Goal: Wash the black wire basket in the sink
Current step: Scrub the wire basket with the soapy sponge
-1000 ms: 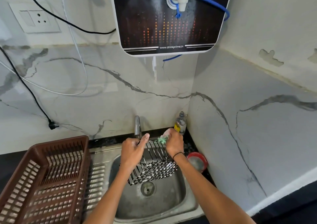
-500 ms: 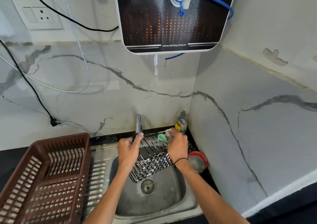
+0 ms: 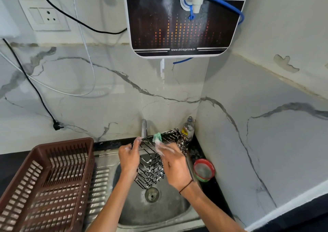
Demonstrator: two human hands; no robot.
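Black wire basket (image 3: pixel 156 162) held tilted above a steel sink (image 3: pixel 159 212) in a marble-clad corner.

The sink is set in a black counter (image 3: pixel 209 191); a tap (image 3: pixel 144 127) stands behind the hands and a water purifier (image 3: pixel 182 25) is mounted above. A brown crate (image 3: pixel 46 183) is placed left of the left hand (image 3: pixel 129 158). The basket's left edge is gripped by that hand. A green scrubber (image 3: pixel 157 137) is pinched in the soapy right hand (image 3: pixel 174 166) and pressed on the basket's upper wires.
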